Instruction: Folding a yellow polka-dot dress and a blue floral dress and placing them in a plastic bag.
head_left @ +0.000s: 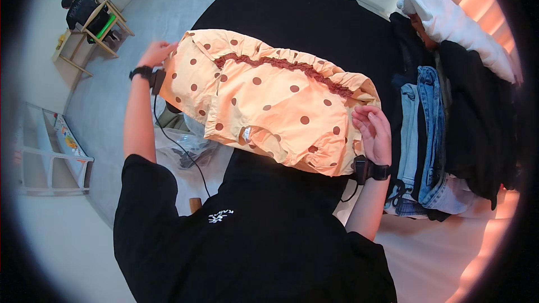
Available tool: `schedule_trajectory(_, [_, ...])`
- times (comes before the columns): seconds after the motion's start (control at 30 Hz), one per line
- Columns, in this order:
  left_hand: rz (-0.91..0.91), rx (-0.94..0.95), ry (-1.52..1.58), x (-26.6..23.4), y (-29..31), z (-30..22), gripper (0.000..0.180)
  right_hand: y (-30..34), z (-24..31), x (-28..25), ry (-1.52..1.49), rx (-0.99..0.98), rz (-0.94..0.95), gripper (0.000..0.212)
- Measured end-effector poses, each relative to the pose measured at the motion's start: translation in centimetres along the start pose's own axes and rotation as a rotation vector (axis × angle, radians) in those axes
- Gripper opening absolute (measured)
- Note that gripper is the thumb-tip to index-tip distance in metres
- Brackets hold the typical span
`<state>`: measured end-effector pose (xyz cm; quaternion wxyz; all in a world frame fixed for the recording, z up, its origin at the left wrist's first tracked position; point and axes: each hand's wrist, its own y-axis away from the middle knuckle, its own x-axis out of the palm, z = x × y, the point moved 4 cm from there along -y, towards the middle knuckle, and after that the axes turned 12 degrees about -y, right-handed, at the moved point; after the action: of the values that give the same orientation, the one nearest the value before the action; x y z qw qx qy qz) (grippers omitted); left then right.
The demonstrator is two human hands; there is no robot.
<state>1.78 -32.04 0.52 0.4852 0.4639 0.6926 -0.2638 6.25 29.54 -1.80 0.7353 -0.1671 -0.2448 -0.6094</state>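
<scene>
A pale orange garment (264, 101) with brown polka dots lies across the black-covered table in front of me. A dark red ruffled trim (286, 66) crosses its far side, and a small white tag (246, 133) shows near its near edge. My left hand (157, 55) is at the garment's left edge, its fingers stretched out and slightly blurred. Against the right end rests my right hand (373, 130), with loosely extended fingers and the palm turned toward the cloth. Each wrist wears a black strap with a small device.
Folded jeans (429, 134), black clothing (470, 118) and a white bundled garment (449, 25) are piled on the right. The black table cover (303, 11) extends behind the garment. A clear plastic bag (188, 148) is at left below the table, near a white rack (53, 151). A person (88, 14) sits far left.
</scene>
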Motion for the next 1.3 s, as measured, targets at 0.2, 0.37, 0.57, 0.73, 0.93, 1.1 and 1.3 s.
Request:
schedule_trajectory(0.2, [0.215,-0.119,0.354,5.1,5.1,9.9,0.048,-0.2,-0.2,0.0,-0.012,0.017,0.027,0.019])
schedule_trajectory(0.37, [0.374,-0.338,1.038,10.8,8.4,14.8,0.049,1.0,1.3,-0.1,0.347,-0.272,-0.212,0.017])
schedule_trajectory(0.57, [0.258,-0.246,1.144,11.0,9.8,13.5,0.055,4.7,2.0,1.4,1.205,-0.334,-0.346,0.059])
schedule_trajectory(0.73, [0.133,-0.037,1.432,8.8,9.4,9.8,0.055,6.5,1.2,2.5,1.402,-0.227,-0.196,0.076])
schedule_trajectory(0.93, [0.002,-0.022,1.284,7.1,9.2,7.3,0.045,6.9,2.2,3.1,1.518,-0.291,-0.108,0.045])
schedule_trajectory(1.1, [-0.101,-0.009,1.297,6.0,9.5,6.6,0.042,9.1,7.2,2.0,1.199,-0.530,-0.537,0.044])
schedule_trajectory(1.3, [-0.201,0.033,1.195,5.1,10.4,6.7,0.035,10.3,8.9,1.6,1.054,-0.509,-0.680,0.035])
